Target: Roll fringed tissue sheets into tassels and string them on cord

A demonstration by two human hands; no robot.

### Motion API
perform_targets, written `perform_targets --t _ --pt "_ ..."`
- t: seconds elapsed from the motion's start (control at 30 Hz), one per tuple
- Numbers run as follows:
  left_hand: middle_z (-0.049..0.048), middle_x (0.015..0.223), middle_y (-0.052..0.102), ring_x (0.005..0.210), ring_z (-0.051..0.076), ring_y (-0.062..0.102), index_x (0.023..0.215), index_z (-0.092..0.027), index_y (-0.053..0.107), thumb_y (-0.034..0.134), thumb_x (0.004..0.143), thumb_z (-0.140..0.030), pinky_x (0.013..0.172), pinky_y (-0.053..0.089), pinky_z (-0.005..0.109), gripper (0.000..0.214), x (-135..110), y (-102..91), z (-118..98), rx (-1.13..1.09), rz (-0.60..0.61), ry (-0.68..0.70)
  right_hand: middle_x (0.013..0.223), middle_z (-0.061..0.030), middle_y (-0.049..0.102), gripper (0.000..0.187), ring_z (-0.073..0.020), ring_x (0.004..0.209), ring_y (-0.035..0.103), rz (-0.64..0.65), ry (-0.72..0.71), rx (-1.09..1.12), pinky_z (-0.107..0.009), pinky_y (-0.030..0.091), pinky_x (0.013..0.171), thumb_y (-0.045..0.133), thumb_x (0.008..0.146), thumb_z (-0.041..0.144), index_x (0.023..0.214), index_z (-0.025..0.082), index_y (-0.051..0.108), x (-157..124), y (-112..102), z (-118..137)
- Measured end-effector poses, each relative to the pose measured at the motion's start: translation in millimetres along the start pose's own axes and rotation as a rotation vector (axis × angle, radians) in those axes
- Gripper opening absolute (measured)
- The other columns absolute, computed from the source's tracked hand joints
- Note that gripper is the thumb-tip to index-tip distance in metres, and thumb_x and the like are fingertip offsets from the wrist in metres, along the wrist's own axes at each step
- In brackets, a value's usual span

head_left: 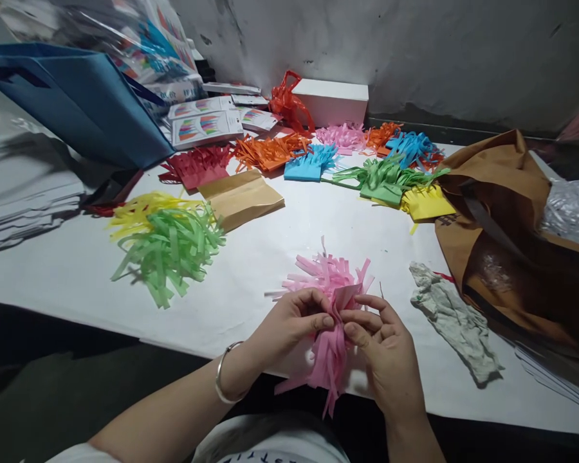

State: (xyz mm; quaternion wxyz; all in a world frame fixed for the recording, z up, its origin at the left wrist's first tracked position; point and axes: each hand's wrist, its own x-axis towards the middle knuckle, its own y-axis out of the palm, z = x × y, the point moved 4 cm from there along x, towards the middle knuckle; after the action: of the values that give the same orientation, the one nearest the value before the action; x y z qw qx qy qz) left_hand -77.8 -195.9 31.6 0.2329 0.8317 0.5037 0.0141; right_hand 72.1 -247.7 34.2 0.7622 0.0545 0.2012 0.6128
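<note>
At the near edge of the table (280, 251), the left hand (289, 325) and right hand (388, 350) pinch a fringed bundle (335, 289) between them; a cloth (456, 321) lies just to its right; a tote bag (502, 212) lies further right; a fringe heap (168, 247) lies well to the left, with a paper bag (244, 199) behind it on the right; a row of bundles (318, 157) runs along the back; a box (335, 101) stands behind the row by the wall, with card packs (205, 125) to its left.

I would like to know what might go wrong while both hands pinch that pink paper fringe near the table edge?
1. The thin strips of the pink paper fringe may tear where the left hand and right hand pinch its middle.
2. Its lower strips hang past the near edge of the table and could crumple or snag.
3. The grey rag lies close to the right hand and might get dragged along.
</note>
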Motion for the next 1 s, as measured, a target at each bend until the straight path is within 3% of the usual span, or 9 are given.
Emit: perform_targets --t 0.23,0.67,0.9,1.0 --pt "-0.0006 0.071 0.065 0.066 0.01 0.058 0.079 -0.013 0.067 0.09 0.067 -0.026 0.064 0.044 0.021 0.029 -0.4 0.7 2.9 -0.097 0.04 -0.021 0.075 0.0002 0.076 0.04 -0.0138 0.071 0.073 -0.005 0.006 -0.002 -0.021 0.058 0.071 0.088 0.068 0.03 0.099 0.02 0.065 -0.1 3.5 3.0" --pt "-0.0005 0.07 0.064 0.058 0.009 0.055 0.083 -0.013 0.065 0.089 0.069 -0.029 0.055 0.044 0.019 0.032 0.2 -2.4 14.9 -0.125 0.102 -0.063 0.081 -0.0002 0.073 0.033 -0.0134 0.075 0.071 -0.061 -0.097 -0.069 -0.019 0.058 0.065 0.082 0.074 0.026 0.101 0.022 0.064 -4.8 5.9 3.8" --pt "-0.0003 0.079 0.061 0.072 0.01 0.056 0.089 -0.013 0.062 0.087 0.073 -0.035 0.066 0.046 0.02 0.037 -5.1 7.1 0.5 -0.015 0.14 0.047 0.081 0.001 0.074 0.033 -0.0119 0.075 0.071 -0.087 -0.112 -0.087 -0.019 0.059 0.069 0.082 0.075 0.025 0.101 0.023 0.063 -8.1 6.1 3.5" --pt "-0.0006 0.082 0.059 0.075 0.01 0.054 0.091 -0.014 0.059 0.081 0.08 -0.032 0.068 0.045 0.021 0.03 -9.2 12.9 -6.1 0.09 0.118 0.094 0.083 0.0 0.074 0.033 -0.012 0.075 0.07 -0.073 -0.109 -0.088 -0.02 0.059 0.07 0.082 0.075 0.026 0.102 0.022 0.063 -9.0 6.3 3.1"
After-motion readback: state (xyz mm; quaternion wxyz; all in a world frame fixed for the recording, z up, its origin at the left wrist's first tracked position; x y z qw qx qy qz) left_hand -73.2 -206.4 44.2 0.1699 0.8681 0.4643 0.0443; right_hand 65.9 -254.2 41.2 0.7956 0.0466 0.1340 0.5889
